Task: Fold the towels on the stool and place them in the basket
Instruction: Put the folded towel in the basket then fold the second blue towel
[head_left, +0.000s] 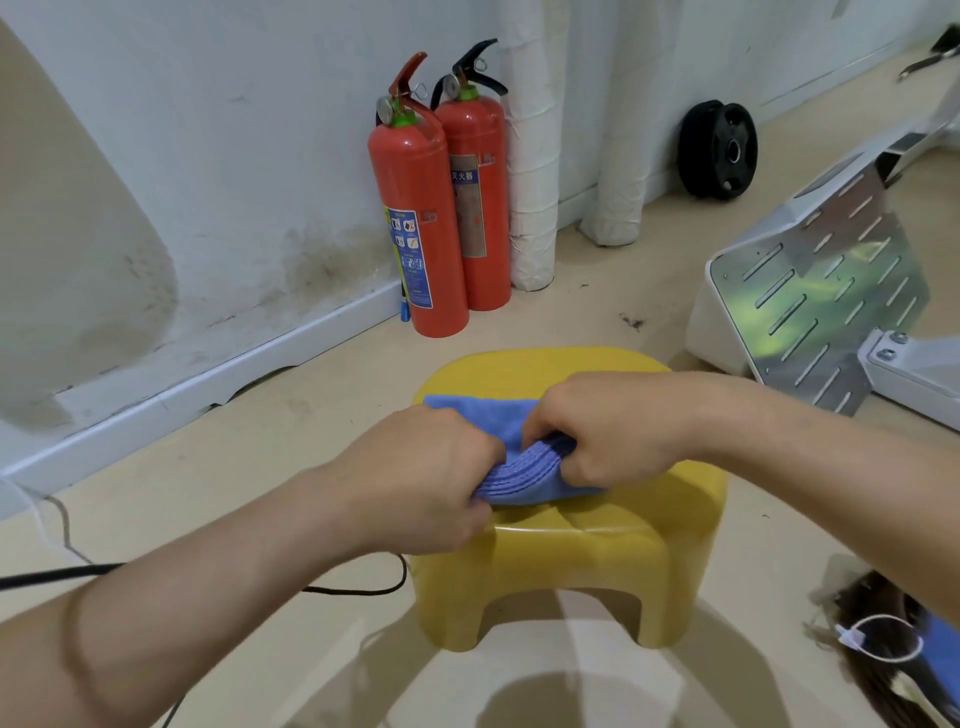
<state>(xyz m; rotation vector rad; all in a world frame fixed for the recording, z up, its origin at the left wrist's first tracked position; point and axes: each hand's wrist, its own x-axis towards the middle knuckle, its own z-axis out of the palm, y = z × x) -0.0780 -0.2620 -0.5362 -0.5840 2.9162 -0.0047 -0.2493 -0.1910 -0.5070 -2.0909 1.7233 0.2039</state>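
A pale floor runs to a stained white wall, where two red fire extinguishers (436, 208) stand side by side, well beyond my hands. Right under my grip sits the yellow stool (571, 561), and the blue towel (514, 431) lies on its seat. My left hand (421, 483) is closed on the towel's near left end, fingers curled round the bunched folds. My right hand (613, 426) pinches the same thick folded edge just beside it, thumb under and fingers over, so the layered fabric bridges the small gap between my fists. The far part of the towel lies flat on the seat behind my knuckles. A black cable (358, 590) trails across the floor below my left forearm. Off past my right arm stands a slotted metal plate (821, 291).
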